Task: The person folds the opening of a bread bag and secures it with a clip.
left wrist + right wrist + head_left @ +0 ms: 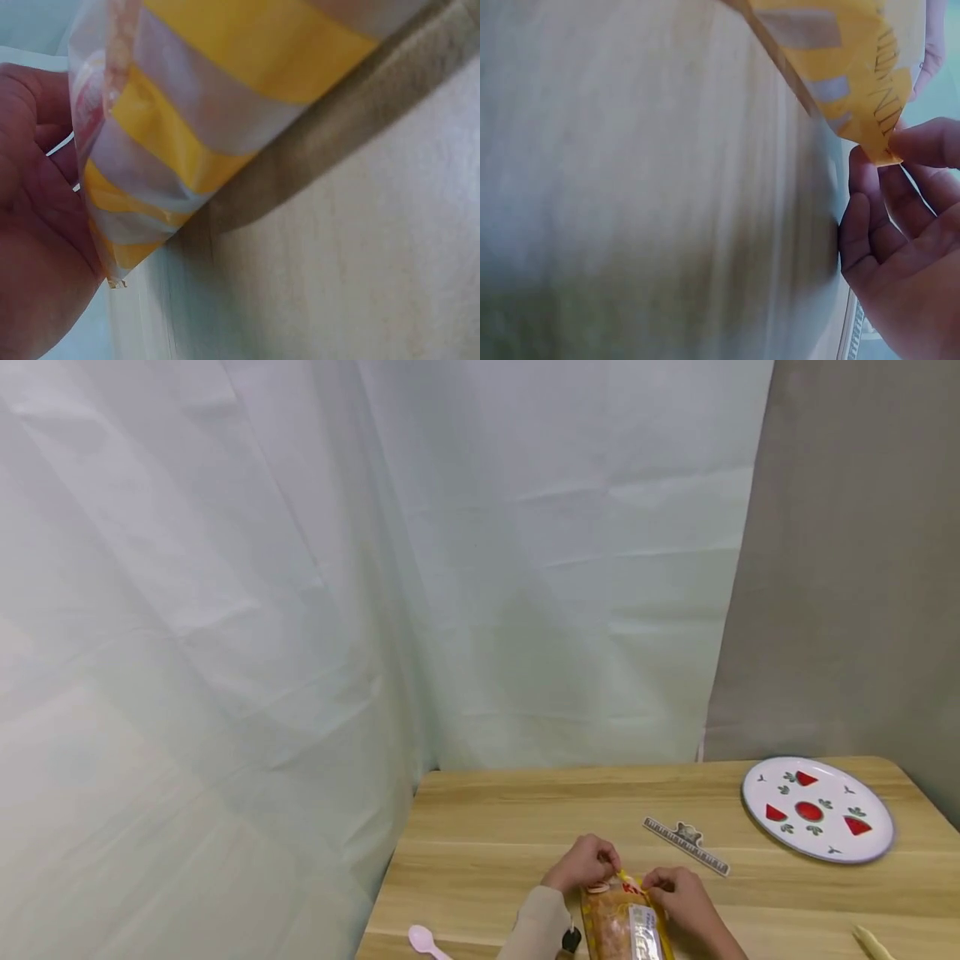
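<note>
The yellow-striped bag (609,927) is at the bench's (480,827) near side, between the two hands. The right hand's (681,900) fingers pinch one top corner; the left hand's (587,862) seem to pinch the top edge opposite, though their tips are partly hidden. Uneven pulling could tear the thin film and spill its contents; so small a corner hold could also slip.

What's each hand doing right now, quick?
Left hand: closed, holding the yellow-edged bag at its top edge.
Right hand: closed, pinching the same bag at its top right corner.
</note>
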A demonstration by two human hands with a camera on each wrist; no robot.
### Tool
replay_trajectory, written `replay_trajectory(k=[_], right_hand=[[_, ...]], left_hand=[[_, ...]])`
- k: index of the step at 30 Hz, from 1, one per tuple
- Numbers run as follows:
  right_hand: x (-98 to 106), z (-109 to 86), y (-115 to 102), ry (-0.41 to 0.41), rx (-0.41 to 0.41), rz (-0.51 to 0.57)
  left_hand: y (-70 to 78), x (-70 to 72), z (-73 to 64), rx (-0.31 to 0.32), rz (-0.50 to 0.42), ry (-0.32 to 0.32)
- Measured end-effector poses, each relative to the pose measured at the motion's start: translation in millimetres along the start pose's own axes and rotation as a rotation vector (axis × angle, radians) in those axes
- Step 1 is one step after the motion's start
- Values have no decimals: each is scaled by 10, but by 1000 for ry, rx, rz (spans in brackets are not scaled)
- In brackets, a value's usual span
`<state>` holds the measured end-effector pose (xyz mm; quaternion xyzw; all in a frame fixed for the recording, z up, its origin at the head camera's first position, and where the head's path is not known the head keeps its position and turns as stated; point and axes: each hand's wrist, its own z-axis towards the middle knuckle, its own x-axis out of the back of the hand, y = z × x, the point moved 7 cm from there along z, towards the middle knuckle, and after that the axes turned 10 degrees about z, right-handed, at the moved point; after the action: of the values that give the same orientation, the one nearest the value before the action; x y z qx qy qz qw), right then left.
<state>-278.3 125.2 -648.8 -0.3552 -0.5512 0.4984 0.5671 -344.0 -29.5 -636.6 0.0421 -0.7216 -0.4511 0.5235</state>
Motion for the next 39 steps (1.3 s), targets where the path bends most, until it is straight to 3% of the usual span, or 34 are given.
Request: replay_trajectory(k=[9, 19, 32, 39], right_hand=[[1, 6, 30, -37, -40, 63], [8, 38, 8, 35, -60, 50], [11, 76, -5, -6, -56, -52], [4, 67, 15, -55, -12, -64]], left_hand=[[-51, 8, 5, 61, -72, 6], [-50, -13, 1, 50, -99, 3], [24, 25, 16, -15, -84, -15], [5, 10, -1, 3, -120, -6]])
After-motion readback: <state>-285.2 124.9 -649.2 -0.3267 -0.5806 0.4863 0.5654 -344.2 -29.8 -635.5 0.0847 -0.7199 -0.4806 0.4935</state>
